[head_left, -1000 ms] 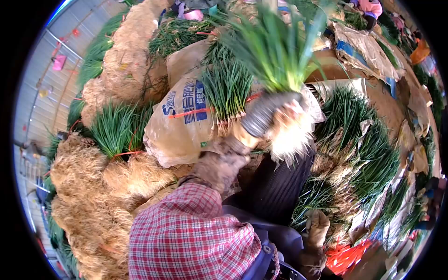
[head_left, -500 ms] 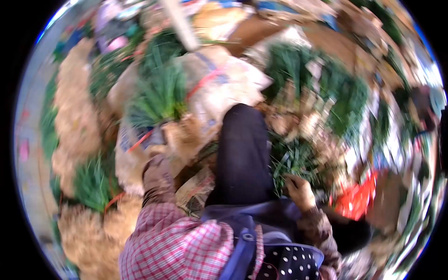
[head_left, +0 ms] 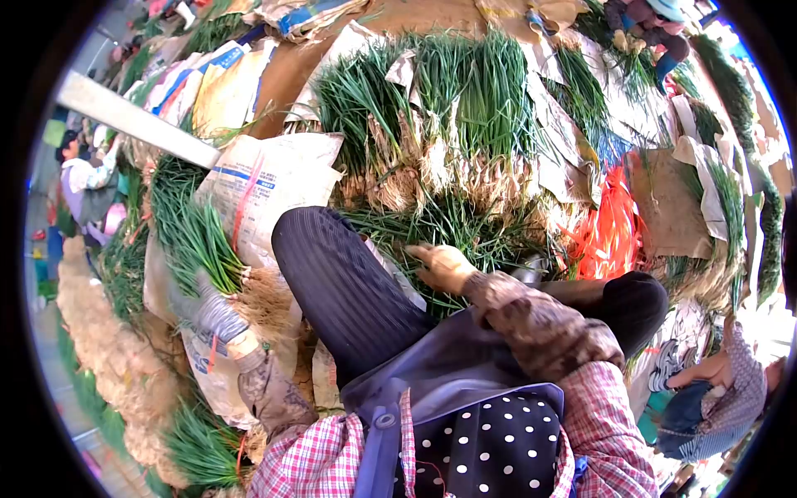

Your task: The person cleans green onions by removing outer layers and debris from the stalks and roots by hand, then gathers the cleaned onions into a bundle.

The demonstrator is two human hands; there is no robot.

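Note:
A grey striped glove covers part of my left hand point(head_left: 222, 314), which lies against the left side of a bunch of green onions point(head_left: 212, 241) near its pale roots. Its fingers are blurred, so their grip does not show. Beneath that bunch are printed white sacks point(head_left: 274, 170). My right hand point(head_left: 446, 268) is over loose green onions point(head_left: 481, 228) beyond my lap, bare, with the index finger stretched out and nothing visibly held. Further out, several bunches of green onions point(head_left: 477, 100) lie side by side, roots toward me.
Red plastic strips point(head_left: 610, 228) lie at the right beside a brown board point(head_left: 664, 199). A white pole point(head_left: 137, 120) slants in from the upper left. Root-end piles point(head_left: 124, 365) line the left. Other people point(head_left: 718, 398) sit or stand at the right and upper left.
The view has swung to the right and sharpened. My right hand has moved forward and inward from beside my thigh, over the loose greens. My left hand stays beside the bunch.

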